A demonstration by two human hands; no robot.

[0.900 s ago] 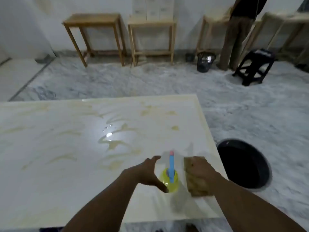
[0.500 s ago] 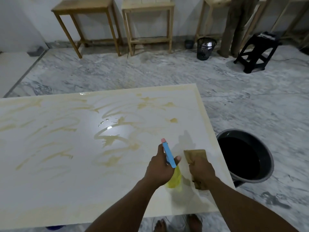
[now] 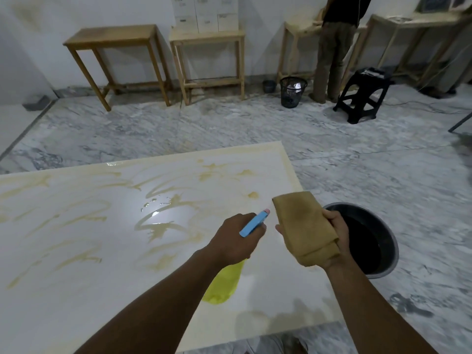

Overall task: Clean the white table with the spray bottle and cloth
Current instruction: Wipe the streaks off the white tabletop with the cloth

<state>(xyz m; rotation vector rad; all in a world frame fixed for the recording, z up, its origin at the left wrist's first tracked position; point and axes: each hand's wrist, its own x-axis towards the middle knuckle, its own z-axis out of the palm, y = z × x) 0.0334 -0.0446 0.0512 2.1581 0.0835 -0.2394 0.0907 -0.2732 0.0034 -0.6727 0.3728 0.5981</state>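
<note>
The white table (image 3: 63, 277) fills the lower left and is smeared with yellowish-brown streaks and a small wet patch. My left hand (image 3: 236, 238) grips the spray bottle (image 3: 224, 282), which has a yellow body and a blue head, lifted above the table's right part with the nozzle pointing up and to the right. My right hand (image 3: 334, 236) holds a folded tan cloth (image 3: 304, 228) in the air just right of the bottle, above the table's right edge.
A black bucket (image 3: 383, 251) of dark liquid stands on the marble floor right beside the table's right edge. Far back are wooden tables (image 3: 115, 39), a small black wastebasket (image 3: 292, 92), a black stool (image 3: 362, 94) and a standing person (image 3: 334, 47).
My left hand closed on the spray bottle and lifted it off the table. My right hand raised the cloth from the tabletop into the air.
</note>
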